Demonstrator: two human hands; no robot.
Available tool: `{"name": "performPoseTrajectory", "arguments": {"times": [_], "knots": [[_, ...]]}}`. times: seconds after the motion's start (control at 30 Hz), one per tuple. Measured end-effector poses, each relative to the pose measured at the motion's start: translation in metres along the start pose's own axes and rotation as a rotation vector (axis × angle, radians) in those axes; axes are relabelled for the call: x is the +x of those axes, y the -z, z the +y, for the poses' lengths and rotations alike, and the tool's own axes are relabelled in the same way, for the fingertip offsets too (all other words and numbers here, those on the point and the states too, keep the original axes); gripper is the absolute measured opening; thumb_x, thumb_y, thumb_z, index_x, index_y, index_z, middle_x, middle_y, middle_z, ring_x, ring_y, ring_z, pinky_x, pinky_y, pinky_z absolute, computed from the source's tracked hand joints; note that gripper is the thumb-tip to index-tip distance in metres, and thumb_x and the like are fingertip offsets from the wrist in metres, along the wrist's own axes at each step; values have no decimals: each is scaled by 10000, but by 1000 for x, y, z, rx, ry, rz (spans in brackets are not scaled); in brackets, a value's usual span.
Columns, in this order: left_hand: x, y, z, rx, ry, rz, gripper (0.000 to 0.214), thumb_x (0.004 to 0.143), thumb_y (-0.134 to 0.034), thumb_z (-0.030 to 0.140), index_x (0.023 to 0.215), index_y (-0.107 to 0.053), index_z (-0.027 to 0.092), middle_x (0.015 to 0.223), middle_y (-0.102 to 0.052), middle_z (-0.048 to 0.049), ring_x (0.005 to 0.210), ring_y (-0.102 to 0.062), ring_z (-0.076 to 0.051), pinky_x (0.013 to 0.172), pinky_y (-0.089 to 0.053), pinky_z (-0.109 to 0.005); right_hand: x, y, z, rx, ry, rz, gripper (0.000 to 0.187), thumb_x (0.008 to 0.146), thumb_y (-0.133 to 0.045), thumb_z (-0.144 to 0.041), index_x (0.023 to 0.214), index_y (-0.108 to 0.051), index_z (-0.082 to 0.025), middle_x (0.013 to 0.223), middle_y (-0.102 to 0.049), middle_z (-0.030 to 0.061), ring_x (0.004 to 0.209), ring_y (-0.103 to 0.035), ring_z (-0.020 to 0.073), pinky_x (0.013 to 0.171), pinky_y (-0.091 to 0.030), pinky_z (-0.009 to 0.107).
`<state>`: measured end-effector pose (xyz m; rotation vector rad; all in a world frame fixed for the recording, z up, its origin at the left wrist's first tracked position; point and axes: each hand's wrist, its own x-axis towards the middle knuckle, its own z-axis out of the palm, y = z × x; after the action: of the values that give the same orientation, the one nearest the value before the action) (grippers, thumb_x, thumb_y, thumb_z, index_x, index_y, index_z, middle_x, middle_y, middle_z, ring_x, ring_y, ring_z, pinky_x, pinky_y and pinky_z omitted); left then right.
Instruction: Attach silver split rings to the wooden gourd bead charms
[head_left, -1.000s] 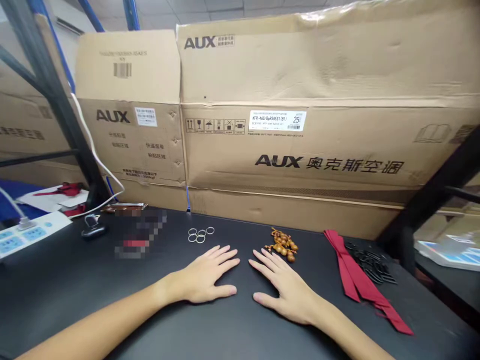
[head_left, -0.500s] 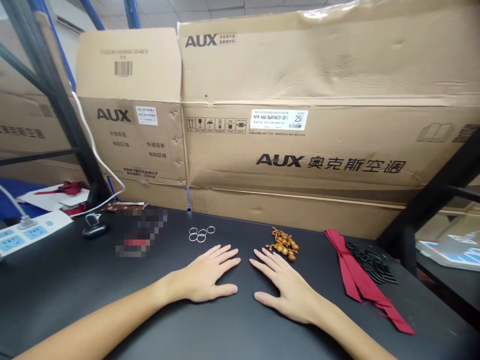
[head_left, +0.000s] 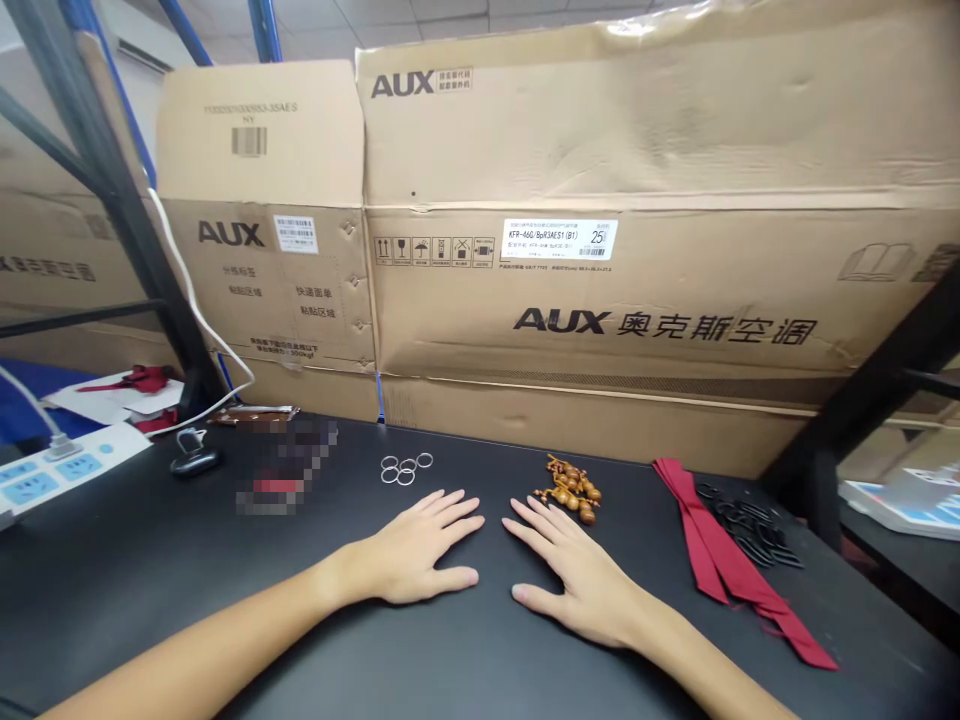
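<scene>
My left hand (head_left: pixel 416 550) lies flat on the black table (head_left: pixel 465 660), fingers spread and holding nothing. Just beyond it are several thin silver metal rings (head_left: pixel 406 466). Opposite, my right hand (head_left: pixel 574 575) also rests palm down with its fingers apart. Beyond its fingertips sits a small heap of brown gourd-shaped wooden beads (head_left: pixel 571 488) on yellow-orange cord. Farther right, strips of dark red ribbon (head_left: pixel 720 560) lie slantwise, partly crossing each other. Beside them is a pile of black buckle-like loops (head_left: pixel 750 525), whose exact kind I cannot make out.
Large cardboard boxes (head_left: pixel 600 400) wall off the back of the table. At the left are a white power strip (head_left: pixel 67 470) with a cable, a black earbud-like case (head_left: pixel 196 458) and a blurred-out item (head_left: pixel 289 465). Dark metal posts (head_left: pixel 862 420) stand at both sides.
Both hands keep their flat, spread pose. The whole view has shifted very slightly, so everything appears a little farther right.
</scene>
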<state>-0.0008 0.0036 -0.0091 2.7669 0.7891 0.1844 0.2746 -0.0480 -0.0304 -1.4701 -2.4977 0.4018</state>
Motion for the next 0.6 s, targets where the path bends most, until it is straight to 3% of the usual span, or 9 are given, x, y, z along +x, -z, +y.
{"name": "performPoseTrajectory", "arguments": {"times": [0.2, 0.3, 0.43, 0.5, 0.6], "knots": [[0, -1, -1, 5, -13, 30, 652, 912, -418, 612, 1452, -361, 252, 1529, -301, -62, 1422, -231, -294, 1172, -190, -471, 1, 0, 0, 5, -2, 3, 728, 855, -460, -664, 1468, -307, -303, 1568, -184, 18, 1447, -126, 294, 1174, -154, 516], [6, -6, -5, 45, 23, 107, 611, 914, -426, 598, 1414, -421, 247, 1514, -342, -72, 1411, -265, -293, 1168, -196, -479, 1, -1, -2, 2, -14, 4, 723, 855, -457, -665, 1462, -328, -295, 1563, -203, 24, 1446, -132, 293, 1173, -157, 518], [23, -21, -16, 153, 273, 343, 661, 902, -439, 587, 1380, -452, 130, 1523, -286, -171, 1424, -177, -361, 1150, -179, -544, 3, -3, -7, -2, -15, 33, 712, 862, -458, -651, 1458, -342, -280, 1557, -225, 43, 1442, -147, 297, 1169, -157, 532], [32, -27, -23, 167, 402, 383, 728, 885, -438, 612, 1361, -458, 61, 1501, -295, -234, 1413, -166, -411, 1126, -181, -591, 4, -4, -10, 5, -8, 45, 710, 866, -463, -640, 1460, -338, -273, 1555, -230, 51, 1440, -156, 297, 1170, -154, 534], [40, -29, -27, 159, 410, 386, 691, 896, -422, 604, 1320, -494, 64, 1458, -374, -240, 1387, -256, -408, 1115, -194, -604, 5, -5, -11, 21, 4, 50, 706, 865, -480, -625, 1459, -340, -271, 1550, -245, 54, 1438, -165, 301, 1169, -153, 539]]}}
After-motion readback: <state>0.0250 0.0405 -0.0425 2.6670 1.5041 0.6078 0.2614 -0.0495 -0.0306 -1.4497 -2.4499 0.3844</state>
